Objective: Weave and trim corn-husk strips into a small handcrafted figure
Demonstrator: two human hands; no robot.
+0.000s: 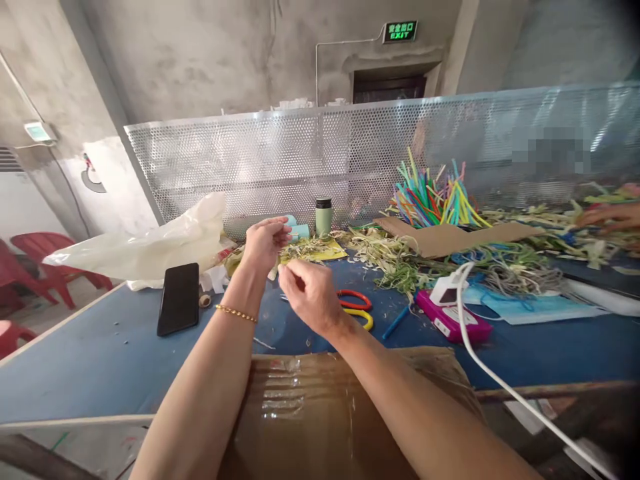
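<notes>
My left hand [266,245], with a gold bracelet [237,313] on its wrist, is raised over the blue table [120,357]. Its fingers are curled together, and what they pinch is too small to name. Just right of it and lower, my right hand [311,293] is closed, thumb against the curled fingers, its contents hidden. A small pale bit shows between the two hands. Scissors with red and yellow handles [359,300] lie partly behind my right hand. Dry plant-like strips [313,248] and a yellow sheet [333,250] are beyond the hands.
A black phone [179,299], plastic bag [150,240] and green bottle [324,217] stand or lie around. To the right are colourful pipe cleaners [435,197], cardboard [445,239], a magenta power strip [453,320] with white cable, a blue pen [397,322] and another person's hand [613,217].
</notes>
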